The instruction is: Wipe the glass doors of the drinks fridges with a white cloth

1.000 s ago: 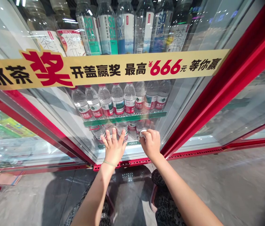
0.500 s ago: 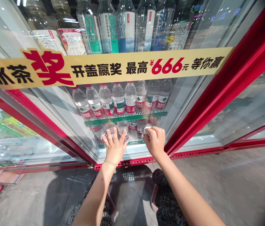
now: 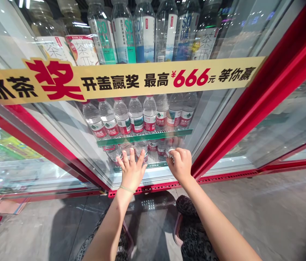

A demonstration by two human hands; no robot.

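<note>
My left hand [image 3: 131,171] lies with spread fingers against the lower part of a glass cooler door [image 3: 155,174]. To its right, my right hand [image 3: 180,165] is closed around a crumpled white tissue [image 3: 171,152] and presses it to the same pane. Most of the tissue is hidden by the fingers; whether it is paper or cloth I cannot tell. Behind the glass, red-labelled water bottles [image 3: 149,117] stand in a row on a green-edged shelf [image 3: 144,137], just above both hands. More bottles show on the level below, partly covered by my left hand.
A yellow banner [image 3: 125,80] with red and black print crosses the door. Above it stand soda water bottles [image 3: 144,40]. Red frames [image 3: 239,108] border the door, with further glass doors either side. My feet, in pink shoes [image 3: 178,232], stand on grey tiles [image 3: 277,210].
My right hand has shifted very slightly, and less of the tissue shows. The left hand stays spread on the glass. The view has moved a little.
</note>
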